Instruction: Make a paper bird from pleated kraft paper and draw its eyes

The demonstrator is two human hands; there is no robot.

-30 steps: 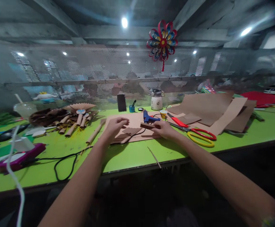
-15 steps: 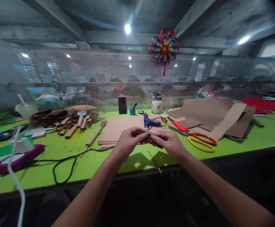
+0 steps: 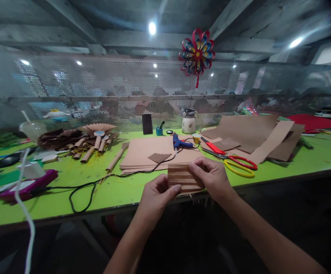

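Observation:
Both my hands hold a small pleated piece of brown paper (image 3: 182, 178) above the front edge of the green table (image 3: 119, 190). My left hand (image 3: 156, 196) pinches its lower left corner with thumb and fingers. My right hand (image 3: 212, 177) grips its right side, fingers curled over the top. The pleats run crosswise and face me. Behind it lies a stack of brown paper sheets (image 3: 145, 154) with a small folded fan piece (image 3: 159, 156) on top.
A blue glue gun (image 3: 179, 143) and its black cable (image 3: 97, 184) lie on the stack. Red and yellow scissors (image 3: 236, 163), a red cutter (image 3: 214, 146), rolled paper tubes (image 3: 92, 146), large brown sheets (image 3: 256, 133) and a purple device (image 3: 28, 186) surround it. A mesh screen backs the table.
My hands picked the folded paper up from the stack, drew it toward me to the table's front edge, and spread it so the pleats show.

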